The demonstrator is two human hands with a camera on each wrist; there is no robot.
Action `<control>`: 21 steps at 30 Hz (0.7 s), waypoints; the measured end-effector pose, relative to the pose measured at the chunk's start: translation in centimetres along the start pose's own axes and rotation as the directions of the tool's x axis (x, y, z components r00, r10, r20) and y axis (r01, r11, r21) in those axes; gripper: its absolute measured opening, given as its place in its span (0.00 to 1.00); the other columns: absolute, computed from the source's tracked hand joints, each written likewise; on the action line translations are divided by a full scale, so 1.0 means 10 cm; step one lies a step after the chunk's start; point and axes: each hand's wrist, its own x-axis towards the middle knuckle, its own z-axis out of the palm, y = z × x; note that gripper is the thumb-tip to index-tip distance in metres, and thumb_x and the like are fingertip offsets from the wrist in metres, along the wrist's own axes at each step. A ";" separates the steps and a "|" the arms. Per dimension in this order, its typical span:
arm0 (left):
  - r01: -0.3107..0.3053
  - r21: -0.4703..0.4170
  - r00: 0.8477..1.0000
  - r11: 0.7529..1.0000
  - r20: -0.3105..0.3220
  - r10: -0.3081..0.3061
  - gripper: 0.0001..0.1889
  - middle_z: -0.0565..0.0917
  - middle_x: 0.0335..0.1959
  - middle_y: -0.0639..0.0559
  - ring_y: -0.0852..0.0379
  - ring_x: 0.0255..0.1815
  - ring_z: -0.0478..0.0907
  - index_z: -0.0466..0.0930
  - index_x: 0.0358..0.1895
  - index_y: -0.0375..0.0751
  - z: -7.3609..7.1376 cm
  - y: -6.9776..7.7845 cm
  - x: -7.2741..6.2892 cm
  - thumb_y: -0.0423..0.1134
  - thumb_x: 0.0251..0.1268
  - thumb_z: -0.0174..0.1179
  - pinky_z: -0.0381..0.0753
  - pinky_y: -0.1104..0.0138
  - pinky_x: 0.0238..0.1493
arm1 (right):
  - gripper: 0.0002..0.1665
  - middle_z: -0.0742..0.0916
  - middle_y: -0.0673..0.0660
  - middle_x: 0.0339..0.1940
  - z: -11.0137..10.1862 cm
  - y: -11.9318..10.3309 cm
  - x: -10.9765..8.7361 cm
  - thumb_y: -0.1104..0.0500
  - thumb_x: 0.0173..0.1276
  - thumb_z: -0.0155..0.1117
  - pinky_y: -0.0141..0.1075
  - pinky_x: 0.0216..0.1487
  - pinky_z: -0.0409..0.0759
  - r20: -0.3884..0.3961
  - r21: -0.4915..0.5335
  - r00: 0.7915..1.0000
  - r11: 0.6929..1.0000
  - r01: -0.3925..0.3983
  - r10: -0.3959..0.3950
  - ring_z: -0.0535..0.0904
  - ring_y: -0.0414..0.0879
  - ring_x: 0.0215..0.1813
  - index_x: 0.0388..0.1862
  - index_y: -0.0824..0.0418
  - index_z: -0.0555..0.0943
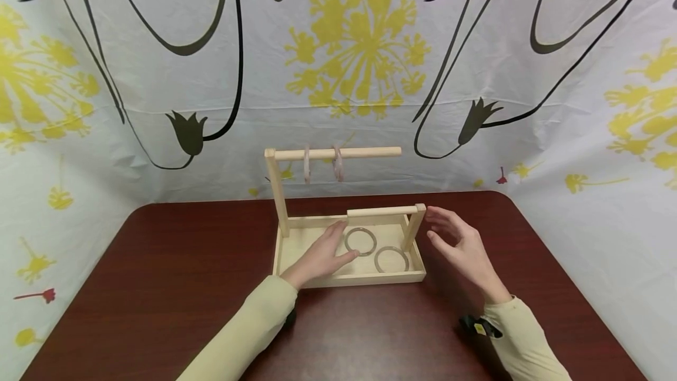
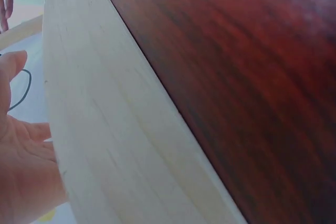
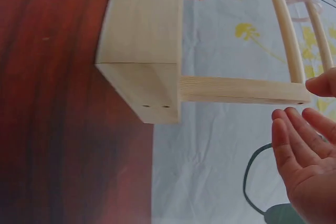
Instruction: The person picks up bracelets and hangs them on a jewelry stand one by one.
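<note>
A wooden stand with a shallow tray [image 1: 346, 280] and two horizontal bars sits on the table. Two pale pinkish rings [image 1: 307, 165] hang from the tall upper bar [image 1: 370, 152]. Nothing hangs on the shorter lower bar [image 1: 381, 211]. Inside the tray lie two greyish rings [image 1: 376, 243]. Over the tray is my left hand [image 1: 324, 256], its fingers extended near the lower bar's free end; its thumb overlaps one ring, contact unclear. To the right of the short post [image 3: 236, 88], my right hand [image 1: 464, 251] has relaxed, spread fingers and holds nothing.
The dark reddish table [image 1: 185, 269] has its far edge just behind the stand. A patterned white cloth [image 1: 254, 93] with yellow and dark flower shapes hangs behind and along both sides.
</note>
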 end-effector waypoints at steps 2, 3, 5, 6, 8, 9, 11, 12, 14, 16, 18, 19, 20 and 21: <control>-0.001 -0.004 1.000 1.000 0.012 0.001 0.39 0.57 0.72 0.31 0.37 0.71 0.57 0.54 0.73 0.28 -0.01 0.00 0.02 0.48 0.68 0.59 0.59 0.50 0.68 | 0.27 0.82 0.70 0.50 0.02 0.05 -0.03 0.78 0.59 0.64 0.29 0.52 0.76 0.020 0.003 0.999 1.000 -0.029 0.029 0.81 0.51 0.51 0.59 0.74 0.73; 0.001 -0.007 1.000 1.000 0.020 -0.001 0.39 0.57 0.72 0.31 0.38 0.72 0.56 0.53 0.73 0.28 -0.01 -0.01 0.03 0.47 0.69 0.58 0.58 0.50 0.68 | 0.27 0.82 0.69 0.51 0.03 0.10 -0.05 0.77 0.60 0.65 0.29 0.52 0.76 0.030 -0.003 0.998 0.999 -0.049 0.049 0.80 0.55 0.51 0.60 0.73 0.73; 0.001 -0.002 0.999 1.000 0.037 -0.001 0.39 0.57 0.72 0.31 0.38 0.72 0.55 0.53 0.73 0.28 -0.02 -0.02 0.05 0.47 0.69 0.58 0.57 0.51 0.69 | 0.27 0.82 0.67 0.52 0.05 0.19 -0.10 0.74 0.62 0.66 0.30 0.52 0.75 0.052 -0.026 0.995 0.996 -0.088 0.089 0.79 0.59 0.52 0.61 0.70 0.73; -0.001 -0.004 0.999 1.000 0.043 0.001 0.38 0.57 0.72 0.31 0.38 0.72 0.55 0.53 0.73 0.28 -0.02 -0.03 0.05 0.47 0.69 0.58 0.56 0.51 0.69 | 0.27 0.82 0.66 0.53 0.07 0.24 -0.12 0.72 0.62 0.66 0.30 0.53 0.75 0.062 -0.041 0.992 0.994 -0.103 0.106 0.79 0.59 0.53 0.62 0.68 0.73; -0.004 0.010 0.998 1.000 0.063 0.004 0.38 0.57 0.72 0.31 0.39 0.73 0.54 0.53 0.73 0.27 -0.03 -0.05 0.08 0.48 0.69 0.58 0.56 0.52 0.69 | 0.28 0.82 0.64 0.54 0.09 0.32 -0.16 0.69 0.63 0.67 0.32 0.53 0.75 0.078 -0.074 0.989 0.990 -0.123 0.129 0.78 0.57 0.54 0.63 0.66 0.73; -0.006 0.015 0.997 1.000 0.071 0.005 0.39 0.57 0.72 0.31 0.39 0.73 0.54 0.53 0.73 0.27 -0.03 -0.05 0.09 0.48 0.69 0.58 0.55 0.52 0.69 | 0.28 0.82 0.64 0.54 0.10 0.35 -0.17 0.68 0.64 0.67 0.34 0.53 0.75 0.084 -0.083 0.987 0.988 -0.132 0.139 0.78 0.56 0.55 0.63 0.65 0.73; -0.010 0.023 0.996 1.000 0.085 0.008 0.39 0.57 0.72 0.32 0.39 0.73 0.53 0.53 0.73 0.27 -0.04 -0.07 0.11 0.49 0.70 0.57 0.55 0.53 0.70 | 0.28 0.81 0.64 0.55 0.12 0.38 -0.20 0.66 0.64 0.68 0.39 0.54 0.75 0.093 -0.088 0.985 0.986 -0.140 0.148 0.77 0.56 0.56 0.63 0.65 0.73; -0.014 0.025 0.996 1.000 0.090 0.012 0.39 0.58 0.72 0.32 0.39 0.73 0.53 0.53 0.72 0.26 -0.05 -0.08 0.12 0.49 0.69 0.57 0.54 0.53 0.70 | 0.29 0.81 0.64 0.56 0.13 0.39 -0.21 0.66 0.64 0.68 0.43 0.54 0.75 0.099 -0.085 0.984 0.986 -0.140 0.149 0.77 0.56 0.57 0.63 0.66 0.73; -0.014 0.030 0.995 0.999 0.102 0.011 0.40 0.58 0.72 0.32 0.40 0.73 0.53 0.53 0.72 0.26 -0.05 -0.09 0.14 0.50 0.70 0.57 0.53 0.53 0.70 | 0.30 0.80 0.65 0.56 0.14 0.41 -0.23 0.67 0.63 0.69 0.47 0.53 0.75 0.116 -0.084 0.981 0.985 -0.149 0.158 0.77 0.57 0.57 0.64 0.67 0.72; -0.017 0.039 0.994 0.999 0.110 0.013 0.40 0.58 0.72 0.32 0.39 0.73 0.53 0.53 0.72 0.25 -0.05 -0.11 0.17 0.50 0.70 0.57 0.52 0.53 0.71 | 0.32 0.80 0.67 0.57 0.15 0.42 -0.24 0.67 0.62 0.69 0.50 0.52 0.75 0.136 -0.090 0.977 0.984 -0.155 0.166 0.76 0.59 0.57 0.64 0.70 0.71; -0.017 0.051 0.992 0.999 0.123 0.011 0.40 0.58 0.72 0.32 0.39 0.73 0.53 0.53 0.72 0.25 -0.04 -0.13 0.20 0.50 0.70 0.57 0.52 0.53 0.71 | 0.33 0.79 0.69 0.57 0.16 0.43 -0.25 0.68 0.62 0.69 0.53 0.52 0.75 0.158 -0.089 0.972 0.983 -0.161 0.174 0.76 0.61 0.58 0.65 0.71 0.69; -0.019 0.055 0.992 0.998 0.129 0.012 0.39 0.58 0.72 0.32 0.39 0.73 0.53 0.53 0.72 0.25 -0.03 -0.13 0.21 0.50 0.70 0.57 0.52 0.53 0.71 | 0.34 0.78 0.69 0.58 0.16 0.44 -0.25 0.68 0.61 0.69 0.53 0.52 0.75 0.168 -0.092 0.970 0.982 -0.164 0.177 0.75 0.62 0.58 0.65 0.72 0.69; -0.023 0.059 0.991 0.998 0.132 0.015 0.39 0.58 0.72 0.32 0.39 0.73 0.53 0.54 0.72 0.25 -0.03 -0.14 0.23 0.50 0.70 0.57 0.52 0.53 0.71 | 0.35 0.77 0.70 0.58 0.16 0.45 -0.26 0.68 0.61 0.69 0.54 0.53 0.74 0.179 -0.093 0.967 0.982 -0.167 0.182 0.75 0.62 0.59 0.66 0.72 0.68; -0.026 0.064 0.991 0.998 0.136 0.017 0.39 0.59 0.72 0.32 0.39 0.73 0.54 0.55 0.72 0.25 -0.02 -0.14 0.24 0.50 0.70 0.57 0.52 0.53 0.70 | 0.35 0.77 0.70 0.59 0.16 0.45 -0.26 0.68 0.61 0.69 0.55 0.53 0.74 0.189 -0.090 0.964 0.981 -0.173 0.188 0.74 0.63 0.59 0.66 0.72 0.67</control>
